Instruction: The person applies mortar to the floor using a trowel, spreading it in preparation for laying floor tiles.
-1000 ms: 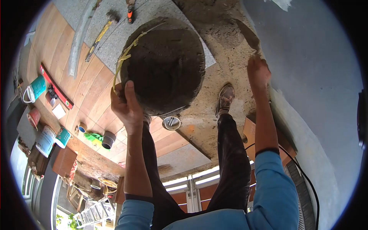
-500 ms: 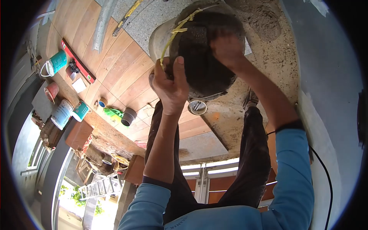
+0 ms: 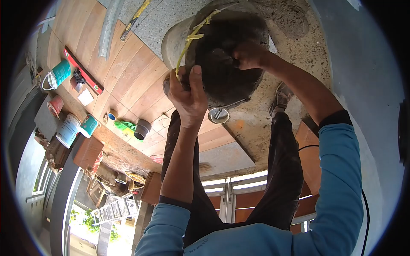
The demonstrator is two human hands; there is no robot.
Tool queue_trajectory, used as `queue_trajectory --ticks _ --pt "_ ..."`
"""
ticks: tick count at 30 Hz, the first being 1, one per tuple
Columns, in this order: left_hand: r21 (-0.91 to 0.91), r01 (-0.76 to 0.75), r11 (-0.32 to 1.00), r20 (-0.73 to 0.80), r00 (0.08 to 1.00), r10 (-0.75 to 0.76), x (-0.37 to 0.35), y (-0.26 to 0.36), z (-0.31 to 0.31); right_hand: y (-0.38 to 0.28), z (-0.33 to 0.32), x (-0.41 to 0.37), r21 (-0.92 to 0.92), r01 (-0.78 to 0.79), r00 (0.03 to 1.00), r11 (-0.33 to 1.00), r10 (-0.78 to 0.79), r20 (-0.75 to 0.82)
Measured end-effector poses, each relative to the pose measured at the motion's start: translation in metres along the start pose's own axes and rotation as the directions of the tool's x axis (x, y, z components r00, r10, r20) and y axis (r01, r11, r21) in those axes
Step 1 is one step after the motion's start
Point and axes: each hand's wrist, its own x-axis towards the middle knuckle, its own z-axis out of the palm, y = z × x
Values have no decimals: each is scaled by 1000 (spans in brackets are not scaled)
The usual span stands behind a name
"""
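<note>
A large round bucket with a dark inside stands at the top centre, a yellow strip running along its left rim. My left hand grips that rim, thumb on the inner side and fingers outside. Over the dark inside, my right hand is closed around a dark handle, and a dull, smeared blade seems to extend left from it. What lies at the bottom of the bucket is too dark to make out.
Below the bucket is a small round tin. Wood-look tiles hold a red level, a teal bucket, a white pail and a dark pipe piece. A grey wall rises at the right.
My right hand has moved slightly down and left within the bucket, and its elbow has swung out to the right. My left hand keeps its hold on the rim.
</note>
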Motion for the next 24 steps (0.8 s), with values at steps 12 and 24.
queue_trajectory --ticks 12,24 --pt "-85 -9 996 -70 998 3 4 8 3 -10 0 -67 807 -299 954 510 180 240" --pt "11 51 999 -106 993 -50 12 6 -1 42 11 -237 902 -255 578 349 803 -147"
